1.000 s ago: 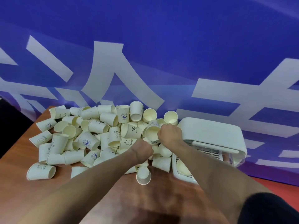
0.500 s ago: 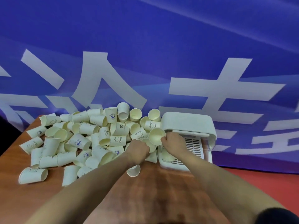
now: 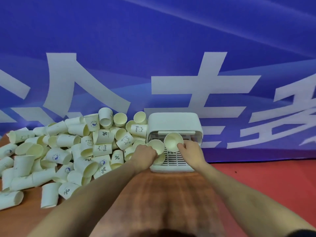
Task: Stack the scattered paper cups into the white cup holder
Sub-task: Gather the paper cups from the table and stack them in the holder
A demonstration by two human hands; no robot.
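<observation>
Dozens of paper cups [image 3: 56,156], too many to count, heaped over the table's [image 3: 171,194] left half and back edge, most lying on their sides. Readable prints: "Beer" with a small face on at least two, "%" on four, "HELLO" upside down on one, blue round logo on several. Left hand [image 3: 145,155] grips one cup [image 3: 154,147] by the rim, mouth toward camera, over the front-left of the white cup holder [image 3: 174,122]; another cup [image 3: 159,159] sits just under it on the holder's slotted tray. Right hand [image 3: 192,151] pinches a second cup [image 3: 173,141] at the holder's opening. Holder stands at the table's back right edge. Blue banner [image 3: 153,48] behind carries large white characters, cropped.
</observation>
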